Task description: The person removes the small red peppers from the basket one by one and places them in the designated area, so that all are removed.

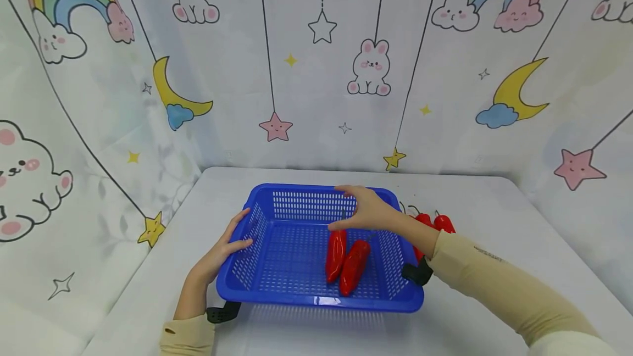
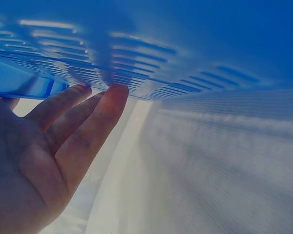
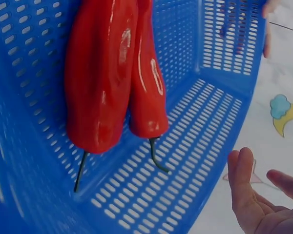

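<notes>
A blue perforated plastic basket (image 1: pixel 277 297) occupies the middle of the table. My left hand (image 1: pixel 214 260) holds its left side, thumb and a finger over the rim; in the left wrist view the other fingers (image 2: pixel 112 102) lie against the slotted wall. Two long red chili peppers lie side by side in the basket's right half: a slimmer pepper (image 1: pixel 336 257) and a wider pepper (image 1: pixel 355 268). Green stems show on both in the right wrist view. Above them, toward the back rim, is my right hand (image 1: pixel 372 210), thumb and fingers spread with nothing between them.
More red peppers (image 1: pixel 444 223) lie on the white table (image 1: pixel 470 196) just right of the basket, partly hidden by my right forearm. A patterned cloth backdrop (image 1: pixel 316 98) rises behind the table and along both sides. Black wrist straps (image 1: pixel 417 272) sit on both wrists.
</notes>
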Demonstrator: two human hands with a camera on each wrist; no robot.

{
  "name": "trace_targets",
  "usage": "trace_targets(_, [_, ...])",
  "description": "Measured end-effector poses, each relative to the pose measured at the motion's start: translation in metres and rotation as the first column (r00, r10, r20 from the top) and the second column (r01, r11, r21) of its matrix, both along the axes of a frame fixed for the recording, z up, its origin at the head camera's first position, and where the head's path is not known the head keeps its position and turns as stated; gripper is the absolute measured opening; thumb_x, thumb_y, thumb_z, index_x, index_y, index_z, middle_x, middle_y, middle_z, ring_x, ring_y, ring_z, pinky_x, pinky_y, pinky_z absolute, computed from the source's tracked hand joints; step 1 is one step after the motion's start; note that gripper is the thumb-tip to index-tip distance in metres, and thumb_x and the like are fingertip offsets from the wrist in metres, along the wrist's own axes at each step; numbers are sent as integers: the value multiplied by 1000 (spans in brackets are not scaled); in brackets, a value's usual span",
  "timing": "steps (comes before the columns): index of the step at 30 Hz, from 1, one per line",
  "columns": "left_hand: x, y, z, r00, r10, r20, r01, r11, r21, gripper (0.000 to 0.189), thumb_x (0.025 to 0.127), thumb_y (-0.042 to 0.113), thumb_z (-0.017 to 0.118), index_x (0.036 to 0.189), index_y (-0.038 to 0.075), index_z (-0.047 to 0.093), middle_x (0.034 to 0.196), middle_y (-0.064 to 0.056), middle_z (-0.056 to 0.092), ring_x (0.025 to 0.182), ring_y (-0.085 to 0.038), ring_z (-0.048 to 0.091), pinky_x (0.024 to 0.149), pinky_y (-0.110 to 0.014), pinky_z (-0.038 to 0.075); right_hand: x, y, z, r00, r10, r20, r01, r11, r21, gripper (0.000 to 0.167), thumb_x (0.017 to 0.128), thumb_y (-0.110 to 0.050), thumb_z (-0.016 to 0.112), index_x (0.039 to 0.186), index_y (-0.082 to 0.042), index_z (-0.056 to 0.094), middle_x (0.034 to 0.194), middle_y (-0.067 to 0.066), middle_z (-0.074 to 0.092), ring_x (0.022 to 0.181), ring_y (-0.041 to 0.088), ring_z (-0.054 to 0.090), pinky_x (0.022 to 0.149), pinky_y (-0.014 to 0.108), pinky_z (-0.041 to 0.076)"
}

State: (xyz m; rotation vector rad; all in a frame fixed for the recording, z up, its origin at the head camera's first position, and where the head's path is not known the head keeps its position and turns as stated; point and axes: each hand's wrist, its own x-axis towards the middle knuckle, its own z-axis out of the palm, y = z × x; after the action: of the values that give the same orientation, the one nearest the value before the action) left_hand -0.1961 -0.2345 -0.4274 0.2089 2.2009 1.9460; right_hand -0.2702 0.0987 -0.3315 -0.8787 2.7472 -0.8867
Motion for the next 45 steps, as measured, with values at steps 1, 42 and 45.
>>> trace_targets(1, [0,0,0,1000,1,1,-1,1000,2,68,91,22,48,145,34,9,149,-15,3,122,-48,30,79,-47,48,-1,-2,-1,1000,5,-5,-5,1000,14,87,66,-45,77,137,-10,40,130,20,47,105,32,54,78,43,50])
trace_targets(42, [0,-1,2,1000,-7,12,7,1000,6,68,90,22,49,145,33,10,150,-12,0,126,-46,24,82,-47,45,2,-46,-65,1000,10,-17,-1,878,478,89,58,-56,78,132,-14,49,126,16,49,103,32,55,75,47,50])
trace_targets(45, [0,-1,2,1000,-4,17,4,1000,8,68,90,22,49,145,34,10,150,-12,0,125,-46,24,81,-46,46,3,-47,-71,1000,11,-11,-4,867,498,91,57,-57,77,132,-14,48,128,15,48,102,32,56,73,46,50])
